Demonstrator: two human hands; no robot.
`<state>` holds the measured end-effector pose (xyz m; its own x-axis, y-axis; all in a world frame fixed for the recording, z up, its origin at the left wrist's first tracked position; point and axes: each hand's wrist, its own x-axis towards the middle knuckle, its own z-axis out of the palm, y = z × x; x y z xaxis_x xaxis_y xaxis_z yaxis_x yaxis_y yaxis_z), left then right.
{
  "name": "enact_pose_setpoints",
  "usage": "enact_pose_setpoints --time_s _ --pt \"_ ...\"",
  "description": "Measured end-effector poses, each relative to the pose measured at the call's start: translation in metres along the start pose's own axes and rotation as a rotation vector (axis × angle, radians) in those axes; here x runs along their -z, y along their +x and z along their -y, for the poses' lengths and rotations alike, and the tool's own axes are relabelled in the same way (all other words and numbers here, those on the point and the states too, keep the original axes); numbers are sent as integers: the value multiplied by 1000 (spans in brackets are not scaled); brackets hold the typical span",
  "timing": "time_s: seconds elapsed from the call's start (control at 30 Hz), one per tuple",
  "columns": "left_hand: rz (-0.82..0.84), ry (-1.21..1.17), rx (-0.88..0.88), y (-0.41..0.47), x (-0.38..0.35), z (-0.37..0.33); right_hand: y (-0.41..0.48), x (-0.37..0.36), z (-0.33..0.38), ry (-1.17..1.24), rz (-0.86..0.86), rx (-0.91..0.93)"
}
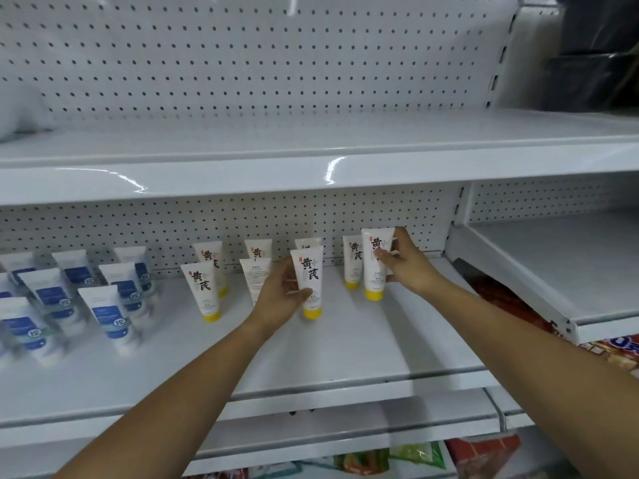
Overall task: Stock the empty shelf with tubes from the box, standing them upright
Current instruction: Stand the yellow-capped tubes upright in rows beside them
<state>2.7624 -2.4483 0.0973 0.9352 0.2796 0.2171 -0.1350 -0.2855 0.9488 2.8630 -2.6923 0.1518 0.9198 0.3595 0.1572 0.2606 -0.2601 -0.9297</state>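
At the far left of the frame a cluster of blue-labelled tubes [107,312] stands cap-down on the shelf [345,347], blurred toward the edge, so their exact count is hard to tell. Moving toward the centre, the yellow-capped tubes begin: a front tube [202,292] stands on its yellow cap with one behind it, then a reversed tube [254,278] showing its printed back, again with a partner behind near the pegboard [242,219]. They sit in two loose rows, presumably so the labels face the aisle and the back row fills first.

Just right of centre, the left hand [281,297] is wrapped around the side of a tube [309,281], thumb low near the cap and fingers behind the body. The cap appears to touch the shelf, so the grip looks like a steadying hold while the tube settles upright in the front row.

Further right, a lone back-row tube [352,262] stands beside the one in the right hand [406,264]. That hand pinches the taller-looking tube [375,264] near its crimped top, fingertips on the front, thumb behind; holding it high keeps the cap free to meet the shelf squarely. Whether this cap is fully seated I cannot tell.

The two hands work apart, each closed on its own tube. The supply box is not in view. At the right edge an adjoining shelf [553,271] lies bare, and much of the stocked shelf's front remains unfilled.
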Motion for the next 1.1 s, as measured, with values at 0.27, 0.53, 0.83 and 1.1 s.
enact_pose_setpoints --time_s 0.27,0.53,0.83,1.1 --pt "-59 4 50 5 -13 23 9 7 -6 -33 13 7" --pt "-79 -3 63 18 -23 35 18 5 -3 -27 24 22" --pt "-82 7 26 29 -27 47 29 3 -5 -13 30 13" --pt "-30 1 7 25 -26 57 31 3 -4 -19 38 15"
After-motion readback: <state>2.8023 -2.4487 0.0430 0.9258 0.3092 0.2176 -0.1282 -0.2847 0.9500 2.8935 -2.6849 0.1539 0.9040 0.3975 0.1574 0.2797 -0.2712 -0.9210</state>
